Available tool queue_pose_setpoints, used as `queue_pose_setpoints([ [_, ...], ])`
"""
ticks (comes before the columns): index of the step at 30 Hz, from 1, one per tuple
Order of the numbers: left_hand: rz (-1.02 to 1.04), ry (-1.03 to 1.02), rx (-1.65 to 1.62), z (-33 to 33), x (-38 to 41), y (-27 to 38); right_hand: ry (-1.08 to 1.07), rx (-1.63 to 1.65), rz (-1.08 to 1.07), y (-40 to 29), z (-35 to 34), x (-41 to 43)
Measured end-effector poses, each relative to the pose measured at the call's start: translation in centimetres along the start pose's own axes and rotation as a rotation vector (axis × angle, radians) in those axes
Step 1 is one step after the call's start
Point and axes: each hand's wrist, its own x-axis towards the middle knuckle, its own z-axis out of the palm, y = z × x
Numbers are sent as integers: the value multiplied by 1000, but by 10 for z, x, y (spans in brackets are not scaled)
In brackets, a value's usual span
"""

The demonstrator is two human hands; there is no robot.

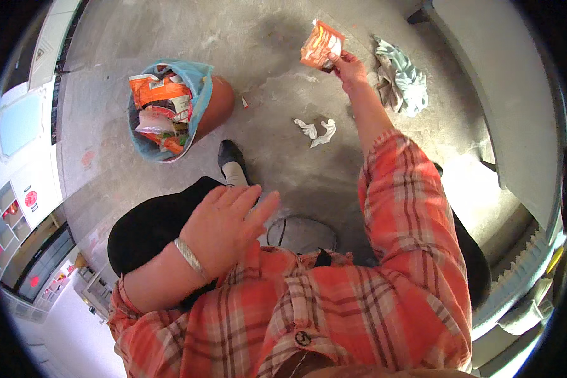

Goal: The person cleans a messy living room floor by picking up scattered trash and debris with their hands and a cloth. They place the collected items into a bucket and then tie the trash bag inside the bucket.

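Note:
My right hand [349, 70] is stretched out over the floor and pinches an orange printed wrapper [322, 46] by one corner. My left hand [224, 227], with a pale bangle at the wrist, hangs in front of my lap. Its fingers are spread a little and nothing shows in it; the palm is hidden. To the left stands a reddish waste bin [216, 107] lined with a blue plastic bag [203, 90]. Orange packets [160, 92] and other wrappers fill it up to the rim.
Crumpled white tissue [317, 132] lies on the grey concrete floor [260, 42]. Right of my forearm is a heap of pale green cloth [404, 78]. A large grey furniture panel [496, 94] bounds the right side. White cabinets [28, 179] line the left. My dark shoe [230, 153] is near the bin.

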Motion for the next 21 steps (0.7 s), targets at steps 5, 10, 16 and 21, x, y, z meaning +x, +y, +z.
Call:
queue_pose_setpoints([
  [5,-52,388,5,-9,-8,-17,-700,440,-83,-44,42,-121],
  [10,-166,698,-215,-36,-15,-21,-813,393,-145,-91,83,-219],
  [16,43,888,-469,-40,-24,6,-616,249,-178,-113,80,-299],
  [21,297,1001,-161,-42,-41,21,-602,293,-209,-121,71,-346],
])
